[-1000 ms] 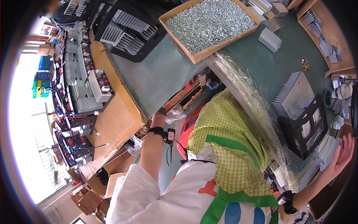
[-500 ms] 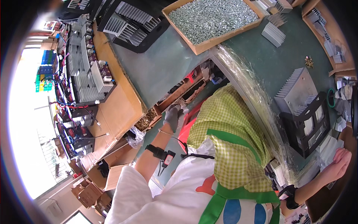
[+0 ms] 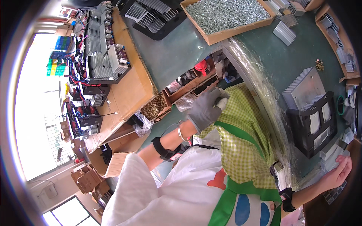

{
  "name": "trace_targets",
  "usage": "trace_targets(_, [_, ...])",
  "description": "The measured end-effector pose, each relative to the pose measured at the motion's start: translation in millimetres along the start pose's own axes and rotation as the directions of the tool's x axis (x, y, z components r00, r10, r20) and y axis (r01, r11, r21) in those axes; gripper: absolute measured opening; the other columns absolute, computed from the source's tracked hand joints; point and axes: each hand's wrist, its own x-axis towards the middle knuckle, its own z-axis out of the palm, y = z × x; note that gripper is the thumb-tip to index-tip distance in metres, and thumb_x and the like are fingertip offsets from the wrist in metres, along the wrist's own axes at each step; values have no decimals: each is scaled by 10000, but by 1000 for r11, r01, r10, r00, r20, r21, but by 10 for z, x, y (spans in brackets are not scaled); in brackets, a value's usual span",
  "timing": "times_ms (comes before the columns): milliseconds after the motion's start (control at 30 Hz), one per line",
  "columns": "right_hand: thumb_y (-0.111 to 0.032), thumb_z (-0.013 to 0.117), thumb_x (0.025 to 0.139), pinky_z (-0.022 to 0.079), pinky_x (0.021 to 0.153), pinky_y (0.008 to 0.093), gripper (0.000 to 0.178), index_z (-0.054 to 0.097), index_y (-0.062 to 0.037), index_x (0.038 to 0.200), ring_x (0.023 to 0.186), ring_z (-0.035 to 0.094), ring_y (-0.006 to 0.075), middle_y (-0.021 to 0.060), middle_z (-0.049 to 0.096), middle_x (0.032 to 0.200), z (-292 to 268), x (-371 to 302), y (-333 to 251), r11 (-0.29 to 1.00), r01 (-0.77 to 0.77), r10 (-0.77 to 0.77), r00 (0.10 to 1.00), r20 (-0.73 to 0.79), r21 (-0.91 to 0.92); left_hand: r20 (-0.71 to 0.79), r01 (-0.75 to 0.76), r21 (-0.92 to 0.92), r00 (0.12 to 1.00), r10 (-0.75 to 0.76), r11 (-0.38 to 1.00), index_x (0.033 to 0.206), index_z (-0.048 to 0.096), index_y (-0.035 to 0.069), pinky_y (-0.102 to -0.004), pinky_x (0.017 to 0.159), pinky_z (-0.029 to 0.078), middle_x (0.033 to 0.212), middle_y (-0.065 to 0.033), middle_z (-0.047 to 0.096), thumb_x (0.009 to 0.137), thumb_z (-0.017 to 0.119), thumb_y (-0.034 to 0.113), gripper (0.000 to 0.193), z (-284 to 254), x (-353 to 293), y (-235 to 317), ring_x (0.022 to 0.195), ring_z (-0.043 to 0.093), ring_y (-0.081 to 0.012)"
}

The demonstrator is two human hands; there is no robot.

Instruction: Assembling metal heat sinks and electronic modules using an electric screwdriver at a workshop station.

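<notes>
My left hand point(image 3: 205, 111), in a grey glove with pale fingertips, hovers in front of the yellow-green checked apron point(image 3: 241, 113) on my lap. Its fingers are bent in toward the thumb; whatever they hold, if anything, is hidden. My bare right hand point(image 3: 341, 169) is at the far right, its fingers curled together with nothing visible in them. Close to it lie silver heat sinks point(image 3: 330, 156). Above these, on the green table, a finned aluminium heat sink point(image 3: 304, 87) stands against a black plastic frame point(image 3: 313, 128).
A cardboard tray of small metal screws point(image 3: 228, 17) sits at the table's back. Finned units with wiring point(image 3: 100, 56) line a cardboard-covered bench on the left. Below the table edge are an open box of brass-coloured parts point(image 3: 154, 106) and a red object point(image 3: 202, 67). Plastic film point(image 3: 260, 86) wraps the table edge.
My left hand has risen from below the table edge and come rightward, close to the apron. My right hand stays near the heat sinks, slightly lower. The whole view has shifted a little.
</notes>
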Motion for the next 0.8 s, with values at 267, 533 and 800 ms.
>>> trace_targets(267, [-36,455,904,395,798,248,173,486,81,1027,775,507,148,102,542,808,45,-52,-72,994,84,-93,985,145,71,44,-74,26,996,72,997,914,603,16,-291,635,464,832,-94,602,807,581,108,143,-8,-25,163,677,572,-173])
trace_targets(533, [-60,461,911,398,708,224,183,501,57,1046,673,451,107,41,477,708,-1,-126,-68,999,-16,20,991,132,-29,31,-34,-18,999,35,999,892,608,19,-296,599,450,766,-80,600,807,579,105,124,-18,-27,91,620,547,-162])
trace_targets(800, [-96,431,928,382,676,231,218,505,55,1066,595,352,77,0,359,628,-65,-190,50,992,-93,85,992,93,86,-323,435,355,888,-328,828,949,618,99,-369,747,493,940,-136,638,782,577,250,229,-400,103,-1478,837,625,-295])
